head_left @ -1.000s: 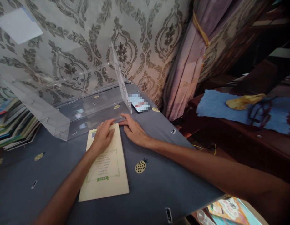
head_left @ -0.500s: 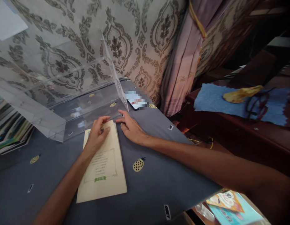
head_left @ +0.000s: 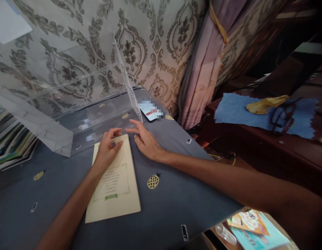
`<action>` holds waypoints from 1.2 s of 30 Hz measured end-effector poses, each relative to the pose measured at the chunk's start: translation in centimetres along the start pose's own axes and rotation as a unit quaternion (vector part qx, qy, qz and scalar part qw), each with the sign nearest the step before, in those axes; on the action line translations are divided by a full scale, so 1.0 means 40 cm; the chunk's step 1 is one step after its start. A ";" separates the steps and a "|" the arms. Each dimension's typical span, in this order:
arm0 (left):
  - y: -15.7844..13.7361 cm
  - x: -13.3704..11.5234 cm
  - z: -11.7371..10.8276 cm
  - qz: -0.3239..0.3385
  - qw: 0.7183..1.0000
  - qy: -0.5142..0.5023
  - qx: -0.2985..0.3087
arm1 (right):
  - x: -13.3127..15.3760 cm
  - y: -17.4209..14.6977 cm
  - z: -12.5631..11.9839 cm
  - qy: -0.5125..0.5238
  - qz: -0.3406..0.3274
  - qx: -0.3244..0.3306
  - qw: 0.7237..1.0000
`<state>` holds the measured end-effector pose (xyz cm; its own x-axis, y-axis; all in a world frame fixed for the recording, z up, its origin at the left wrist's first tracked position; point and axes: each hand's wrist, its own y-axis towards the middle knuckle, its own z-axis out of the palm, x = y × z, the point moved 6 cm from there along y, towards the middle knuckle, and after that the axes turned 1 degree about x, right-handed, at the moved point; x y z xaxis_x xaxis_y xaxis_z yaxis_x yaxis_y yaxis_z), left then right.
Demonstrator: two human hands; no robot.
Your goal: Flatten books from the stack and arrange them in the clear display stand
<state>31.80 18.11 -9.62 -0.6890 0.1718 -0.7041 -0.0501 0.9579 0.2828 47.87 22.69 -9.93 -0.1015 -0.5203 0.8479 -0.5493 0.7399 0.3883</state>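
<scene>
A cream-coloured book with a green-framed block of print lies flat on the dark grey-blue tablecloth. Across its far left part rests my left hand, thumb and fingers apart, gripping nothing. Just beyond the book's far right corner is my right hand. Its index and middle fingers stretch out to the left, apart from each other, and nothing is held in it. Behind both hands stands a clear acrylic rack with upright side panels.
A phone with a lit screen lies beside the rack's right panel. A stack of books is at the left. To the right, a blue cloth bearing a yellowish object and glasses covers part of a dark red surface. Packets lie below the table edge.
My right hand has shifted slightly left and away from me, clear of the book's corner. The book's far right corner now shows flatter and more fully. My left hand stays nearly in place.
</scene>
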 end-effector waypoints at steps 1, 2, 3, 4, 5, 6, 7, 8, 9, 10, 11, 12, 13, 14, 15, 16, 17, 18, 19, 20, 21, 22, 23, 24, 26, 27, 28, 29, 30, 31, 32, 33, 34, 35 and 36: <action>0.000 0.000 0.001 0.001 1.000 0.000 0.004 | 0.004 -0.001 0.003 -0.005 -0.010 0.006 1.000; 0.001 0.002 0.003 0.000 1.000 -0.001 0.007 | 0.007 -0.003 0.007 -0.011 -0.018 0.012 1.000; 0.001 0.004 0.004 -0.003 1.000 -0.003 0.011 | 0.009 -0.004 0.010 -0.018 -0.025 0.018 0.999; 0.002 0.005 0.006 -0.004 1.000 -0.005 0.014 | 0.010 -0.004 0.014 -0.025 -0.029 0.024 0.999; 0.001 0.007 0.007 -0.006 1.000 -0.007 0.015 | 0.008 -0.004 0.017 -0.032 -0.029 0.027 0.999; 0.001 0.008 0.007 -0.006 1.000 -0.007 0.014 | 0.005 -0.003 0.019 -0.043 -0.026 0.031 0.998; 0.001 0.008 0.008 -0.004 1.000 -0.005 0.014 | 0.001 -0.002 0.021 -0.057 -0.019 0.036 0.998; 0.001 0.008 0.009 -0.003 1.000 -0.003 0.016 | -0.005 0.000 0.022 -0.074 -0.010 0.043 0.996; 0.001 0.008 0.009 -0.002 1.000 0.001 0.017 | -0.010 0.002 0.024 -0.093 -0.001 0.053 0.994; 0.001 0.007 0.010 -0.003 1.000 0.006 0.019 | -0.014 0.003 0.026 -0.112 0.006 0.064 0.992; 0.002 0.006 0.010 -0.003 1.000 0.011 0.021 | -0.016 0.004 0.028 -0.130 0.010 0.075 0.989; 0.002 0.004 0.010 -0.002 1.000 0.019 0.022 | -0.016 0.005 0.030 -0.147 0.010 0.085 0.985; 0.003 0.000 0.009 0.001 0.999 0.030 0.024 | -0.014 0.004 0.032 -0.162 0.008 0.091 0.982; 0.003 -0.005 0.008 0.007 0.999 0.043 0.024 | -0.011 0.003 0.034 -0.177 0.003 0.096 0.979; 0.002 -0.011 0.007 0.016 0.998 0.060 0.025 | -0.008 0.002 0.036 -0.192 -0.002 0.097 0.977; -0.001 -0.019 0.006 0.028 0.996 0.081 0.025 | -0.004 0.001 0.040 -0.206 -0.007 0.098 0.974; -0.006 -0.027 0.006 0.041 0.994 0.103 0.025 | -0.002 0.000 0.043 -0.217 -0.011 0.099 0.971; -0.015 -0.037 0.007 0.054 0.990 0.125 0.031 | 0.000 -0.001 0.046 -0.227 -0.014 0.101 0.969; -0.027 -0.047 0.009 0.068 0.986 0.146 0.039 | 0.001 -0.002 0.050 -0.234 -0.017 0.104 0.966; -0.042 -0.057 0.012 0.079 0.982 0.166 0.052 | 0.002 -0.003 0.053 -0.239 -0.019 0.106 0.965; -0.059 -0.066 0.015 0.087 0.977 0.184 0.068 | 0.003 -0.003 0.055 -0.239 -0.023 0.108 0.965; -0.079 -0.072 0.018 0.089 0.972 0.201 0.083 | 0.004 -0.005 0.056 -0.237 -0.026 0.108 0.965; -0.099 -0.076 0.021 0.088 0.968 0.215 0.098 | 0.006 -0.008 0.056 -0.233 -0.032 0.106 0.966; -0.119 -0.077 0.022 0.085 0.964 0.225 0.110 | 0.010 -0.013 0.056 -0.228 -0.041 0.106 0.967; -0.153 -0.077 0.022 0.081 0.961 0.236 0.122 | 0.023 -0.032 0.059 -0.220 -0.075 0.119 0.965; -0.166 -0.077 0.020 0.082 0.961 0.237 0.120 | 0.033 -0.047 0.061 -0.213 -0.100 0.135 0.963; -0.175 -0.076 0.018 0.084 0.961 0.236 0.116 | 0.044 -0.067 0.063 -0.202 -0.129 0.157 0.958; -0.182 -0.075 0.016 0.087 0.962 0.233 0.111 | 0.056 -0.088 0.063 -0.186 -0.156 0.181 0.953; -0.186 -0.073 0.014 0.089 0.963 0.232 0.105 | 0.067 -0.111 0.060 -0.166 -0.177 0.204 0.948; -0.188 -0.072 0.013 0.091 0.963 0.231 0.101 | 0.076 -0.134 0.054 -0.145 -0.190 0.225 0.945; -0.189 -0.070 0.013 0.092 0.964 0.230 0.098 | 0.083 -0.153 0.046 -0.129 -0.191 0.240 0.943; -0.189 -0.068 0.014 0.093 0.964 0.229 0.098 | 0.088 -0.172 0.039 -0.116 -0.186 0.259 0.941; -0.189 -0.066 0.015 0.094 0.965 0.226 0.098 | 0.093 -0.190 0.036 -0.105 -0.185 0.283 0.935; -0.189 -0.064 0.016 0.094 0.966 0.222 0.097 | 0.099 -0.206 0.034 -0.099 -0.188 0.304 0.929; -0.189 -0.062 0.017 0.095 0.966 0.219 0.095 | 0.106 -0.220 0.035 -0.099 -0.193 0.323 0.921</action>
<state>34.36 10.59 -10.47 -0.9143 0.2752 -0.2971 0.2129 0.9508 0.2252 51.12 13.37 -10.28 0.0911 -0.8062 0.5846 -0.9483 0.1091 0.2981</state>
